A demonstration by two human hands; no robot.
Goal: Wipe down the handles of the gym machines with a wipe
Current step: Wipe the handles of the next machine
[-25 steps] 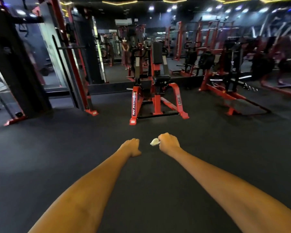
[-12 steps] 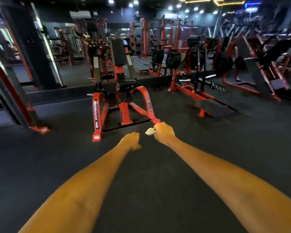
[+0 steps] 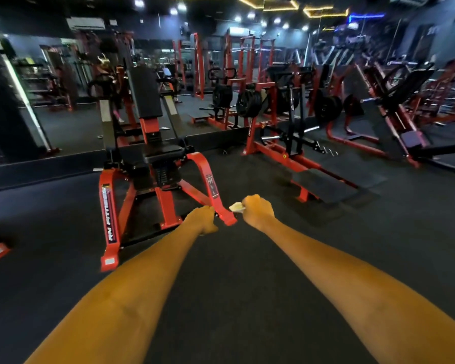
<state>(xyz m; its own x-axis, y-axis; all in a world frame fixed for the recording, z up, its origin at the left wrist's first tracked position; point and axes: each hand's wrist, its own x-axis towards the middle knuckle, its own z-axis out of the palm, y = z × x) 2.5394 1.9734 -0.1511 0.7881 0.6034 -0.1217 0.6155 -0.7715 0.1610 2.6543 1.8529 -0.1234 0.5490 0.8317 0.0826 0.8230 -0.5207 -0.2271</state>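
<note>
Both my arms reach forward over the dark floor. My right hand (image 3: 258, 211) is closed on a small crumpled white wipe (image 3: 236, 206) that sticks out to its left. My left hand (image 3: 202, 219) is a closed fist with nothing in it. Just beyond the hands stands a red and black seated machine (image 3: 153, 164) with a black back pad and seat; its right front leg ends between my two hands. Its handles are dim and hard to make out. Neither hand touches the machine.
A red plate-loaded machine (image 3: 286, 143) with black weight discs stands ahead to the right, a black platform (image 3: 323, 185) at its near end. More red frames fill the right side and back. A mirror wall (image 3: 63, 122) runs along the left. Dark rubber floor (image 3: 247, 271) lies below my arms.
The view has swung to the right and closer to the seated machine, which now sits larger and left of centre. Both hands keep the same pose, the wipe still in the right one.
</note>
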